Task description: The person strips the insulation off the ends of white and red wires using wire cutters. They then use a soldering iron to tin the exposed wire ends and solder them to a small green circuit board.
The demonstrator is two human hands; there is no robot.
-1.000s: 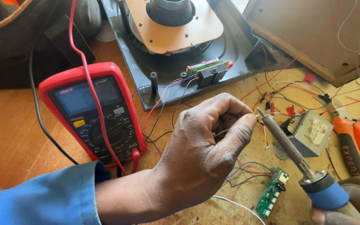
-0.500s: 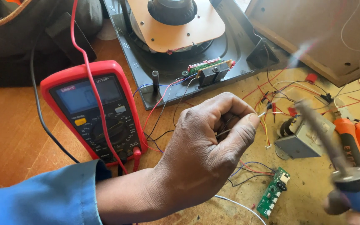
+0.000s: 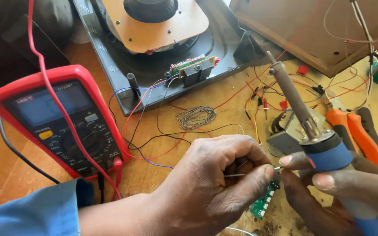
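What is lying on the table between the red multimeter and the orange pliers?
In the head view, between the red multimeter and the orange pliers lie a coil of solder wire, loose wires and a small transformer.

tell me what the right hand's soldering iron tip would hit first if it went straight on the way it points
Held in the right hand, the soldering iron points up and away. Its line crosses loose wires, then probably meets the black tray's edge, though depth is unclear.
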